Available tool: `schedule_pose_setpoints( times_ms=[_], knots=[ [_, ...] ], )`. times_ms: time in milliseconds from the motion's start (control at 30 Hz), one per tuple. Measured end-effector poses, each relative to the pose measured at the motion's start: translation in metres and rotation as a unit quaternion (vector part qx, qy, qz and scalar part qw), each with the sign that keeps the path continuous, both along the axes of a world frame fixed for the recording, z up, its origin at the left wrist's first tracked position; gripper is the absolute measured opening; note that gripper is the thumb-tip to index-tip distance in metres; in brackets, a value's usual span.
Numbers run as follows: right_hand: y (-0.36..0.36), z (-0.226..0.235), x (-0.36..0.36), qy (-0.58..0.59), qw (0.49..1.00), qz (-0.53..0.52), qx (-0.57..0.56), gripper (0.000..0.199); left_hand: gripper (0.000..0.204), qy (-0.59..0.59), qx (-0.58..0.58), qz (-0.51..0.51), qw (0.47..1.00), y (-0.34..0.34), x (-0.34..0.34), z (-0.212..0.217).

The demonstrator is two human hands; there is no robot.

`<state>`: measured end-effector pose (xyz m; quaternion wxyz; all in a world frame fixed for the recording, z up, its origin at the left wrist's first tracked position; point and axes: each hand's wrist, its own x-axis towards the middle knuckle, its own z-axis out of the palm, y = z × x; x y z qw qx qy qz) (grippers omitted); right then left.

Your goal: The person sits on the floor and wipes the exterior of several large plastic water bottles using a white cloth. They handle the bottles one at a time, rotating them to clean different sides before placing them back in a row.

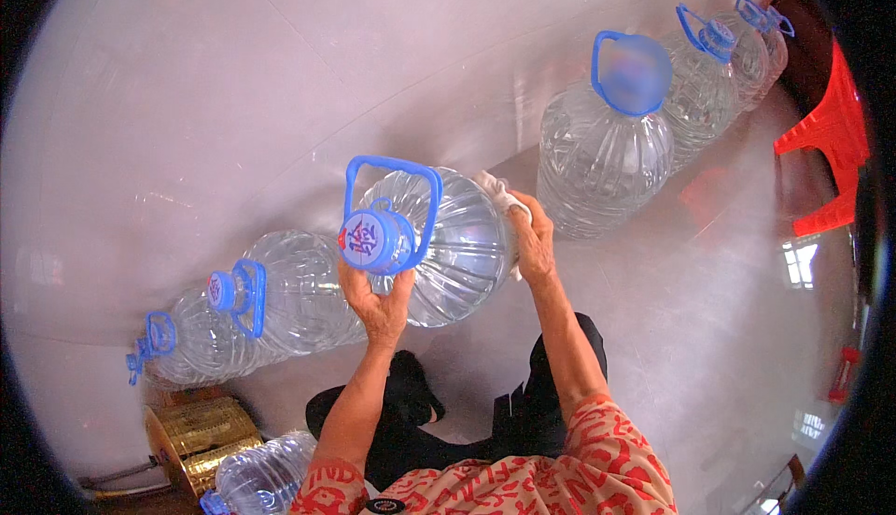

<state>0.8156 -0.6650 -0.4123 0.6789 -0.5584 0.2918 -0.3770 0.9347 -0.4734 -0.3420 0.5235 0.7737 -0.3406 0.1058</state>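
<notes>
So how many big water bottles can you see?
7: one tilted in the hands, two left of it, three right, one at the bottom. More may be hidden.

Seven clear water jugs [439, 244], one red stool [826, 160], one cloth [499, 193]

The tilted water jug [448, 244] is clear ribbed plastic with a bright blue carry handle [392, 174] and a blue cap [371, 240] marked in red. The cloth [502, 199] against its side is white. Every other jug in the row [607, 155] is the same clear plastic with blue caps and handles. The floor [709, 319] is glossy pale grey with a pinkish cast. A stool [826, 155] at the side is vivid red. The round stand [201, 436] is shiny gold. The sleeves [611, 459] are cream with a busy red pattern, the trousers [523, 412] black.
</notes>
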Motion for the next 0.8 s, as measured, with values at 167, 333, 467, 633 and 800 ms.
schedule_pose_setpoints(
  times_ms=[167, 333, 467, 633, 800],
  knots=[
    [0.065, 0.051, -0.037, -0.005, 0.98, -0.045, -0.196, 0.033, 0.051, -0.031, 0.007, -0.007, 0.999, -0.003, 0.001, 0.007],
    [0.091, 0.092, -0.027, 0.075, 0.893, -0.036, -0.443, 0.034, 0.051, -0.076, -0.004, -0.037, 0.996, -0.014, -0.002, 0.02],
    [0.037, 0.091, 0.002, 0.159, 0.896, -0.111, -0.4, 0.039, 0.057, 0.004, -0.005, -0.186, 0.982, -0.033, -0.003, 0.038],
    [0.067, 0.109, 0.016, 0.168, 0.848, -0.174, -0.472, 0.04, 0.062, 0.089, 0.05, -0.188, 0.977, -0.036, 0.016, 0.038],
    [0.12, 0.096, 0.02, 0.233, 0.763, -0.192, -0.572, 0.042, 0.061, 0.134, 0.034, -0.241, 0.961, -0.026, 0.03, 0.036]
  ],
)
